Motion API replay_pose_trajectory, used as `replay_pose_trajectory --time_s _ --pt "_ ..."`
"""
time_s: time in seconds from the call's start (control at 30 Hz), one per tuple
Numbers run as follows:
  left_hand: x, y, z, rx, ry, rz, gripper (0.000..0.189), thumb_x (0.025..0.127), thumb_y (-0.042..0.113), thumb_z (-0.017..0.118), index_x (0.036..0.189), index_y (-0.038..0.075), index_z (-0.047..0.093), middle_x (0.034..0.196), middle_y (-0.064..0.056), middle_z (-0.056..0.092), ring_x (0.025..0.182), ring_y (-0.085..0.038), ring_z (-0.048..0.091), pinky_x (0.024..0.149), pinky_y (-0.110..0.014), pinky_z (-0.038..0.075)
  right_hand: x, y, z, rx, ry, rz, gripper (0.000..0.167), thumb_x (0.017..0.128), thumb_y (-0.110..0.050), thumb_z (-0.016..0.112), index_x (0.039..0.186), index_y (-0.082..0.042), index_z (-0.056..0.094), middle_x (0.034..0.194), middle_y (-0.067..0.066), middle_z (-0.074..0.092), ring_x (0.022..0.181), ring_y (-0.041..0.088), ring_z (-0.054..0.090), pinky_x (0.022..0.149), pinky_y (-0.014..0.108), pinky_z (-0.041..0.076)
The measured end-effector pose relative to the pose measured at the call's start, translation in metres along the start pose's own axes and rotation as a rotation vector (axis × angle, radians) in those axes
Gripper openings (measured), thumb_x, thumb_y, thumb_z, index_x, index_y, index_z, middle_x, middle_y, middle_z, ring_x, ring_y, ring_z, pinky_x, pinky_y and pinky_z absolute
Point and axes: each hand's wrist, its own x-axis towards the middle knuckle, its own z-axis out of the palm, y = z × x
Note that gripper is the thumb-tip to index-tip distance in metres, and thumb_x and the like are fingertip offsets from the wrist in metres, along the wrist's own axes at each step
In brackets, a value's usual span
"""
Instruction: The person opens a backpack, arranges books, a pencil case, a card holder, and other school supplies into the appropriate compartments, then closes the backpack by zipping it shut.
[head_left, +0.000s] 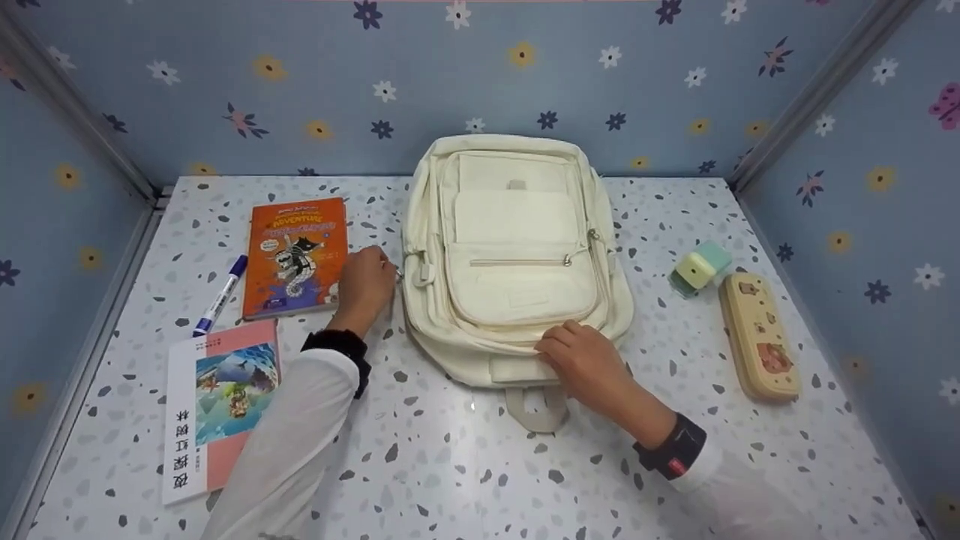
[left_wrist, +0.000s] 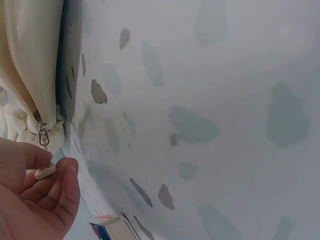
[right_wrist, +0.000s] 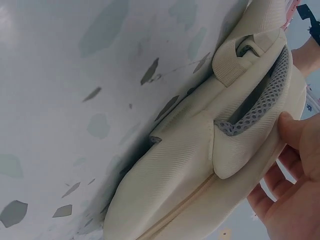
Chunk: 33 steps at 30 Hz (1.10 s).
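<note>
A cream backpack (head_left: pixel 517 289) lies front up on the speckled table, its loop handle (head_left: pixel 536 412) toward me. At the bag's left side is my left hand (head_left: pixel 367 285). Between thumb and fingers it pinches a small pale zipper pull (left_wrist: pixel 46 171), which hangs from a metal slider (left_wrist: pixel 43 134); the zipper stands partly apart above it. My right hand (head_left: pixel 589 367) grips the bag's near edge, right of the middle. In the right wrist view its thumb (right_wrist: pixel 290 127) presses the fabric beside a mesh-lined opening (right_wrist: pixel 260 102), with the fingers partly hidden behind the edge.
To the left lie an orange book (head_left: pixel 296 255), a blue-capped marker (head_left: pixel 220 296) and a white and pink book (head_left: pixel 180 420), partly under my left sleeve. On the right are a small green and yellow object (head_left: pixel 697 270) and a yellow pencil case (head_left: pixel 759 337). Flowered panels surround the table.
</note>
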Motion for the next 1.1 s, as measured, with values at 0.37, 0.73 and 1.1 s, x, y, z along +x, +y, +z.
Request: replay_pose_trajectory --time_s 0.37,0.73,1.1 --pt "0.02 0.002 -0.001 0.039 0.008 0.021 0.02 0.104 0.008 0.054 0.105 -0.006 0.069 0.099 -0.023 0.071 0.094 -0.04 0.068 0.081 -0.052 0.054 0.001 -0.002 -0.001 0.016 -0.01 0.017 0.017 0.088 0.001 0.079 0.102 -0.008 0.074 0.099 0.004 0.071 0.091 0.025 0.064 0.076 0.036 0.054" --pt "-0.017 -0.016 -0.033 0.016 -0.035 0.068 0.024 0.102 0.004 0.056 0.117 -0.007 0.072 0.108 -0.025 0.073 0.097 -0.041 0.068 0.09 -0.055 0.053 -0.002 0.002 -0.001 0.115 -0.054 0.15 0.019 0.089 -0.01 0.083 0.106 -0.007 0.076 0.101 0.004 0.071 0.094 0.024 0.066 0.082 0.038 0.056" --pt "-0.092 -0.036 -0.061 -0.036 -0.083 0.083 0.023 0.102 0.006 0.059 0.118 -0.003 0.074 0.103 -0.017 0.073 0.082 -0.029 0.064 0.074 -0.041 0.056 -0.026 0.027 -0.01 0.159 -0.043 0.225 0.017 0.089 -0.006 0.082 0.106 -0.006 0.077 0.1 0.006 0.072 0.093 0.027 0.066 0.081 0.043 0.055"
